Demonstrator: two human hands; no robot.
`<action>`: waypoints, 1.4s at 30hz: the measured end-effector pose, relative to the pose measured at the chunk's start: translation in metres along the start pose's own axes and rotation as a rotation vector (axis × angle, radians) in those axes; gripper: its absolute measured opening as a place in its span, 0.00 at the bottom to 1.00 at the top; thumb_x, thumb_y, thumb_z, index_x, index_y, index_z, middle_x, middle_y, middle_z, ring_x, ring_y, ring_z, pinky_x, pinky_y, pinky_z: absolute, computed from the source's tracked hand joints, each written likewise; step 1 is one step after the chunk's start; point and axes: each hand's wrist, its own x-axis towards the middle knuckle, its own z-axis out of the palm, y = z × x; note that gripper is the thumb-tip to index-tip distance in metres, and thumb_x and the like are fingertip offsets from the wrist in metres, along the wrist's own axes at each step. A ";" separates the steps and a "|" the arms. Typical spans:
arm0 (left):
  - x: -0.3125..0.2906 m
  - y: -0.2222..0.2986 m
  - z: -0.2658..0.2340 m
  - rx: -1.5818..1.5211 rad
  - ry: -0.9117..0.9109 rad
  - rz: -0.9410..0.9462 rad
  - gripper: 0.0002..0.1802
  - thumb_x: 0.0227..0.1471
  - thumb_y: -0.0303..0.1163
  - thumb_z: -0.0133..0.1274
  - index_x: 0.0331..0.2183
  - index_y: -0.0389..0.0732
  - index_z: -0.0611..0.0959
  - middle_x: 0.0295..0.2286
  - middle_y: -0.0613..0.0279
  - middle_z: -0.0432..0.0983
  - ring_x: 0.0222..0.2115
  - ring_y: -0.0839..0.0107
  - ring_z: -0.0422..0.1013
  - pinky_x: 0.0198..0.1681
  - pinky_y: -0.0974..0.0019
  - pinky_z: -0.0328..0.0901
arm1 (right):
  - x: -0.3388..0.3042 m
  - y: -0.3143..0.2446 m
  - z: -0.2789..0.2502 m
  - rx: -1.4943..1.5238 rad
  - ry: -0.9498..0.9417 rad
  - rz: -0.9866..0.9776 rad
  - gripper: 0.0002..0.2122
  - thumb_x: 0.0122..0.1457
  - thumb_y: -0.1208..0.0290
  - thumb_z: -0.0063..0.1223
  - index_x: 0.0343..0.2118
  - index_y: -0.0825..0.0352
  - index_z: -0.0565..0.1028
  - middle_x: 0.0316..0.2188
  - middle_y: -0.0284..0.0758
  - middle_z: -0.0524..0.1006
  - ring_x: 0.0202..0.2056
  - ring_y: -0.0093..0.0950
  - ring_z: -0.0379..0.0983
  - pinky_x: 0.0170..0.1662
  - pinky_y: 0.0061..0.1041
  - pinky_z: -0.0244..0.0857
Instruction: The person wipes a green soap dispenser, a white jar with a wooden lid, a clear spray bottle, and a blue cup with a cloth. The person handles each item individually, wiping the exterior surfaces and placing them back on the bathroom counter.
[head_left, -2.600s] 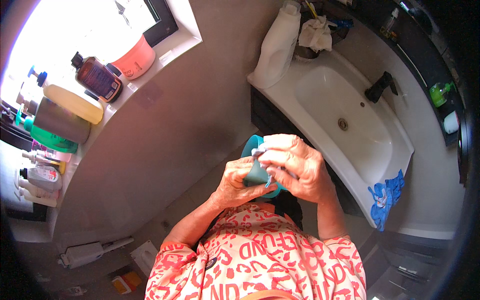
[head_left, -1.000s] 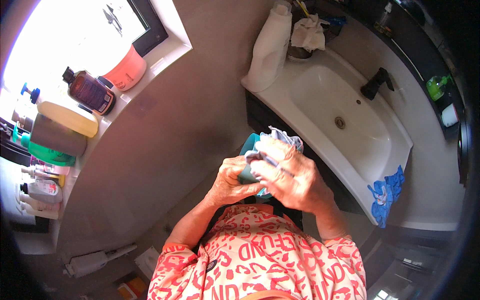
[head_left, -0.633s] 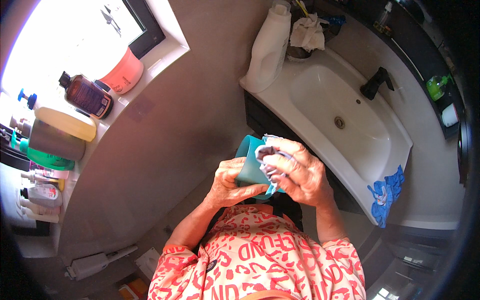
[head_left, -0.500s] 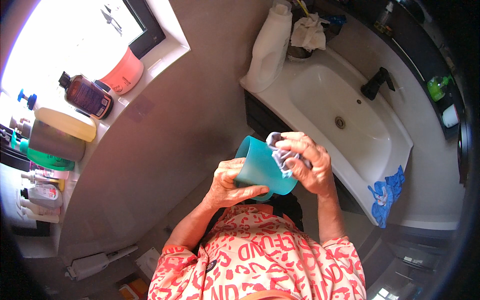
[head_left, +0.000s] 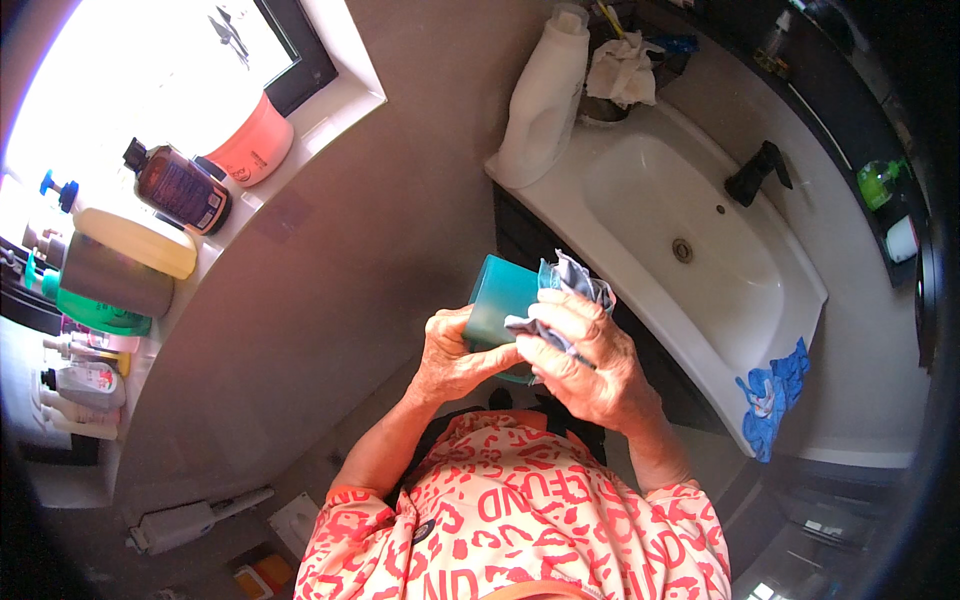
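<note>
Fingers of the left hand (head_left: 455, 355) were clamped around one teal cup (head_left: 503, 303), which sat just above that palm. Pressed against the cup's right side, the right hand (head_left: 590, 365) gripped one grey cloth (head_left: 568, 290). Beyond the right hand lay one white sink (head_left: 690, 240).

Short-sleeved cream shirt (head_left: 530, 520) patterned with coral-red lettering; forearms bare.

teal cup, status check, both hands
Left hand grips teal cup. Right hand presses grey cloth on it. Sink beyond, nothing blocking.
</note>
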 end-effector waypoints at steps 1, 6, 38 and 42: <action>-0.001 0.001 0.000 -0.023 -0.015 -0.003 0.10 0.41 0.28 0.61 0.30 0.35 0.80 0.24 0.63 0.77 0.23 0.80 0.72 0.27 0.75 0.66 | -0.001 0.000 0.000 0.007 0.001 -0.012 0.14 0.46 0.78 0.53 0.39 0.66 0.73 0.41 0.41 0.69 0.47 0.39 0.66 0.52 0.38 0.60; -0.001 0.006 0.000 0.076 -0.062 0.101 0.10 0.38 0.26 0.61 0.28 0.36 0.80 0.25 0.60 0.76 0.24 0.74 0.73 0.28 0.72 0.66 | 0.001 0.004 -0.003 0.101 -0.013 0.018 0.15 0.44 0.77 0.56 0.38 0.65 0.73 0.41 0.42 0.70 0.46 0.40 0.67 0.50 0.36 0.61; -0.004 0.020 0.024 -0.181 0.002 -0.369 0.11 0.48 0.31 0.54 0.25 0.31 0.77 0.19 0.66 0.73 0.23 0.83 0.67 0.27 0.73 0.65 | 0.001 0.022 0.006 0.100 0.083 0.161 0.15 0.47 0.79 0.55 0.40 0.69 0.72 0.40 0.46 0.69 0.39 0.41 0.70 0.42 0.33 0.66; -0.012 -0.003 0.016 0.034 0.103 -0.351 0.22 0.54 0.42 0.36 0.21 0.33 0.72 0.16 0.71 0.63 0.19 0.81 0.55 0.24 0.71 0.52 | -0.008 0.022 0.011 0.052 0.093 0.094 0.15 0.45 0.77 0.56 0.39 0.68 0.73 0.41 0.44 0.69 0.41 0.39 0.68 0.45 0.36 0.64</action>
